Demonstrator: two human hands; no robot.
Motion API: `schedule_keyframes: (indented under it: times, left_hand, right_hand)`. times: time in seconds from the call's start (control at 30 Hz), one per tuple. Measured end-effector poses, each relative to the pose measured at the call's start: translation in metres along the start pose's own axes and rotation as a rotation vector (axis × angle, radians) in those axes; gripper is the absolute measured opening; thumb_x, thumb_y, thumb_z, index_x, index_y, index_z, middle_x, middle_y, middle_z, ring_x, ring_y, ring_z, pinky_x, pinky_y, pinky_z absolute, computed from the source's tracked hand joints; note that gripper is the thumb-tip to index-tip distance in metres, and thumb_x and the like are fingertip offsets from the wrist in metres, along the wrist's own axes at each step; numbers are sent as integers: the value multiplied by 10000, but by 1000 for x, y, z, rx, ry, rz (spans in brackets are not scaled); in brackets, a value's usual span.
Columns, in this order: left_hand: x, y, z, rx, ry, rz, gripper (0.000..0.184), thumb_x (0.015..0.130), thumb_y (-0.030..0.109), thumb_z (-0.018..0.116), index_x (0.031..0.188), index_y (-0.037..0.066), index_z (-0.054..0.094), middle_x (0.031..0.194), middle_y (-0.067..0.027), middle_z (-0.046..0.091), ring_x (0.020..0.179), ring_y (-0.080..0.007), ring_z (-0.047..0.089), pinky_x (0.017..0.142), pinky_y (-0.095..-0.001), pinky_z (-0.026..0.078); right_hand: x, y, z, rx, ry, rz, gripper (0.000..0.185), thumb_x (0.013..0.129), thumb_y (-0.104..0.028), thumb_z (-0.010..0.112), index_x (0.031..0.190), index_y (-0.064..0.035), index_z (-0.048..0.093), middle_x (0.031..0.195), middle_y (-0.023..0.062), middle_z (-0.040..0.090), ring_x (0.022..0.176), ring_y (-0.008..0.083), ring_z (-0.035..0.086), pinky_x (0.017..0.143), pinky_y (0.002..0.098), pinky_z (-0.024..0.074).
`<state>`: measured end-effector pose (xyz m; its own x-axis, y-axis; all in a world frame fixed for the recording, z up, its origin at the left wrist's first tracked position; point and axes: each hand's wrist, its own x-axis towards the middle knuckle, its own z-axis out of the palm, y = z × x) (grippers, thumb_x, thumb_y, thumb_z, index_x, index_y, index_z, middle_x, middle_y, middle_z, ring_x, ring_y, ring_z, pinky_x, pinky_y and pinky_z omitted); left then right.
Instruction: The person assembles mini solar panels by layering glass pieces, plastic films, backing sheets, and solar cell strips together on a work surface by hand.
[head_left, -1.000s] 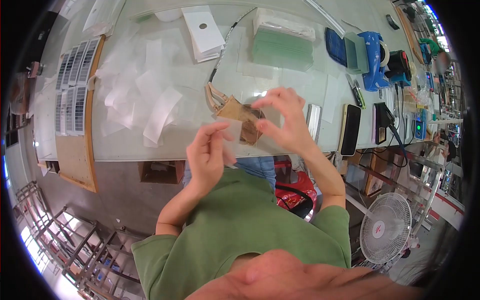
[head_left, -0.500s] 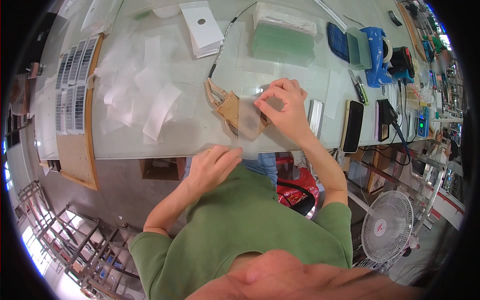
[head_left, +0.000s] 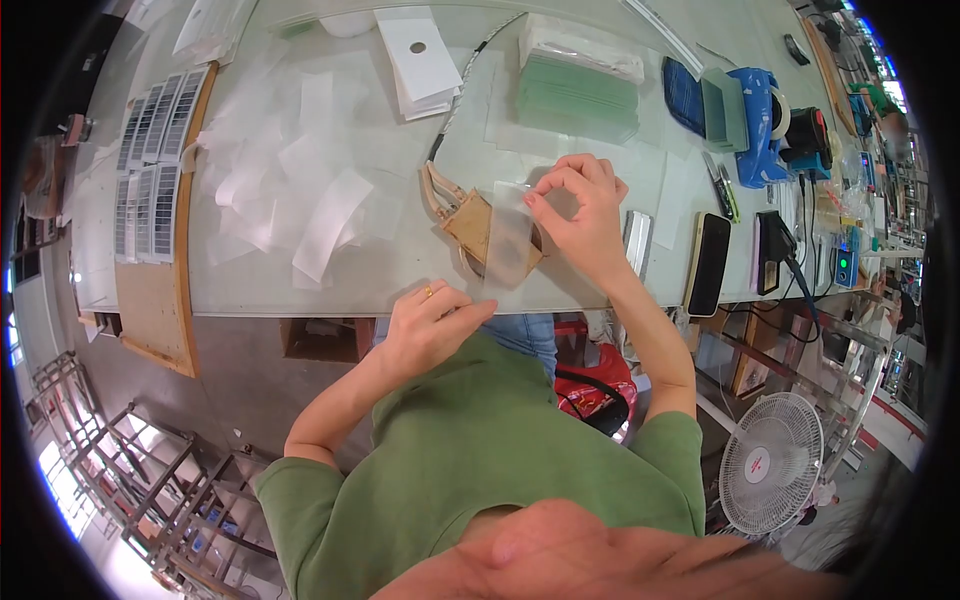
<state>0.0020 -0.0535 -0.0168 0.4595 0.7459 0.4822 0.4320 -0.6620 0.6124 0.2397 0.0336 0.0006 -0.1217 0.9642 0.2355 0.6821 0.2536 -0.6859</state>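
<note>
My right hand [head_left: 583,215] pinches the upper right corner of a translucent film strip [head_left: 508,245] between thumb and forefinger. The strip hangs over a tan angular object [head_left: 466,222] with two handle-like prongs and partly covers it. My left hand [head_left: 432,322], with a ring on one finger, is at the front edge of the table, just below and left of the strip's lower end. Its fingers are curled together, and whatever may be between them is hidden. A braided cable [head_left: 459,95] runs from the tan object toward the back.
Loose white film pieces [head_left: 330,225] lie to the left, beside a wooden-edged board [head_left: 183,250]. Stacked glass plates [head_left: 575,100] and white cards [head_left: 425,60] are at the back. At right are a phone [head_left: 708,262], a cutter [head_left: 718,185] and a blue tape dispenser [head_left: 757,125].
The film strip and my right hand have shifted slightly right. My left hand has turned a little, showing its ring, and the strip's lower end is now farther above its fingertips.
</note>
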Motion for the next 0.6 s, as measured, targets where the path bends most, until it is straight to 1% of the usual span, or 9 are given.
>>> schedule_keyframes:
  times: [0.2,0.5,0.57,0.6]
  left_hand:
    - [-1,-3,2,-13,19,-6,322,681,34,782,988,124,747,776,11,530,635,-150,522,529,-294,437]
    - [0,-3,1,23,32,46,305,678,29,785,970,101,731,776,8,518,635,-148,515,538,-300,433]
    - [-1,-5,4,12,50,65,296,678,51,857,950,94,749,764,9,512,611,-162,487,527,-304,413]
    - [-2,-6,4,16,55,62,296,678,51,857,950,94,749,764,9,512,611,-162,487,527,-304,413]
  right_hand:
    - [1,4,4,-17,4,-14,142,758,-212,801,815,-157,684,1011,-31,582,993,201,496,903,416,248]
    - [2,3,4,-13,-11,-16,134,764,-204,793,814,-158,677,1015,-28,591,988,198,505,900,409,249]
    - [2,2,3,-11,-17,-16,134,765,-202,792,816,-157,677,1015,-26,596,987,198,506,901,407,249]
    - [2,1,2,-5,-22,-2,133,765,-201,791,818,-157,676,1019,-23,601,988,198,508,903,405,249]
